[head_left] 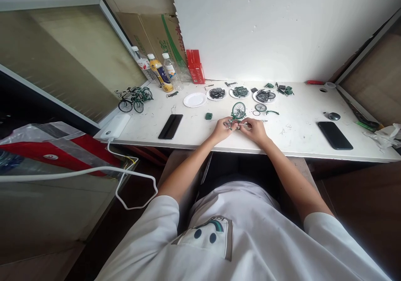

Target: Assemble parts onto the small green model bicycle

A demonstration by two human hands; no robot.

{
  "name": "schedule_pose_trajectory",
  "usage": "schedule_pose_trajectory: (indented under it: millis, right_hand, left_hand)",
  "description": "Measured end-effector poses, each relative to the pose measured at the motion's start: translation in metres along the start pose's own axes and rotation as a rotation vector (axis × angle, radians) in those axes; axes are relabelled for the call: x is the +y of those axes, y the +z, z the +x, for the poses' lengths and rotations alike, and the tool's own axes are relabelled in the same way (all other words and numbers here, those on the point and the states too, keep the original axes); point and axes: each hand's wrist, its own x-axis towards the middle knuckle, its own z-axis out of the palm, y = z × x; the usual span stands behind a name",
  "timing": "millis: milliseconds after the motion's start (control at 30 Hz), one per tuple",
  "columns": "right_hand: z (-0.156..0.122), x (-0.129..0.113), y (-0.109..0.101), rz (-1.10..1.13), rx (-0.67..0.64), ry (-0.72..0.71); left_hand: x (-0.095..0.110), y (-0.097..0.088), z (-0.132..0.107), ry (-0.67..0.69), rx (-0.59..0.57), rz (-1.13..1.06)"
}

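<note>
Over the front of the white table, my left hand (223,130) is closed on a partly built green model bicycle (239,110), whose spoked wheel points away from me. My right hand (254,130) pinches close beside it at the frame. A thin pale piece shows at its fingertips, too small to name. Just beyond the hands lie a loose spoked wheel (260,108), a thin black ring (256,113) and a curved green part (272,112). A small green block (208,116) rests left of my left hand.
Paper plates with wheels and frame parts (217,93) stand behind, beside a bare plate (194,100). Finished model bicycles (134,99) are at left, near bottles (161,73) and a phone (171,126). Another phone (335,135) lies right. A white cable (125,170) hangs off the left.
</note>
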Motion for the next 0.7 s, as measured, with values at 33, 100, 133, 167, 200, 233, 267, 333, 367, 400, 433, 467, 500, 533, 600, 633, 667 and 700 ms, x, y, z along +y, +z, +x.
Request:
schedule_pose_trajectory:
  millis: [33,100,133,167,200,233,267,333,367,400,433,467,500,533,600,633,667,700]
  right_hand:
    - [0.0002,-0.0006,-0.0003,-0.008,-0.011,0.006]
    - [0.0006,-0.001,-0.0004,-0.018,-0.027,0.017]
    - [0.0008,-0.0009,-0.0002,-0.022,-0.031,0.019]
    - [0.0009,-0.0005,0.0001,-0.023,-0.03,0.019]
    - [0.0009,0.0,0.0004,-0.024,-0.024,0.016]
    - [0.001,0.0006,0.0008,-0.023,-0.015,0.011]
    - [0.001,0.0011,0.0012,-0.022,-0.007,0.004]
    - [0.0009,0.0017,0.0016,-0.02,0.0,-0.008]
    - [0.0008,0.0017,0.0016,-0.02,-0.002,-0.009]
    - [0.0007,0.0015,0.0014,-0.021,-0.009,-0.008]
    - [0.0006,0.0012,0.0012,-0.022,-0.016,-0.006]
    - [0.0005,0.0009,0.001,-0.024,-0.021,-0.003]
    - [0.0004,0.0006,0.0008,-0.025,-0.022,-0.002]
    - [0.0002,0.0006,0.0007,-0.025,-0.021,-0.002]
    - [-0.0002,0.0009,0.0007,-0.024,-0.018,-0.005]
    - [-0.0004,0.0014,0.0008,-0.023,-0.017,-0.006]
    - [-0.0006,0.002,0.0011,-0.021,-0.016,-0.006]
    - [-0.0009,0.0027,0.0014,-0.018,-0.013,-0.006]
  left_hand:
    - [-0.0004,0.0,0.0003,0.001,0.0,-0.003]
    - [-0.0006,-0.0002,0.0007,0.015,-0.008,-0.004]
    - [-0.0003,-0.0004,0.0009,0.021,-0.013,-0.002]
    - [0.0002,-0.0005,0.0011,0.025,-0.016,0.002]
    - [0.0008,-0.0005,0.0013,0.027,-0.02,0.007]
    - [0.0015,-0.0005,0.0015,0.029,-0.023,0.007]
    - [0.0023,-0.0003,0.0018,0.03,-0.025,0.003]
    - [0.0037,0.0003,0.0021,0.028,-0.028,-0.025]
    - [0.0043,0.0007,0.0022,0.024,-0.03,-0.046]
    - [0.0046,0.0011,0.0024,0.018,-0.031,-0.067]
    - [0.0046,0.0014,0.0025,0.012,-0.032,-0.084]
    - [0.0043,0.0015,0.0026,0.006,-0.033,-0.095]
    - [0.0038,0.0015,0.0027,0.002,-0.033,-0.102]
    - [0.0031,0.0014,0.0028,0.0,-0.034,-0.106]
    - [0.0013,0.001,0.003,-0.002,-0.029,-0.107]
    - [0.0004,0.0008,0.0031,-0.002,-0.024,-0.104]
    - [-0.0005,0.0006,0.0031,-0.003,-0.018,-0.099]
    - [-0.0013,0.0005,0.0031,-0.004,-0.014,-0.093]
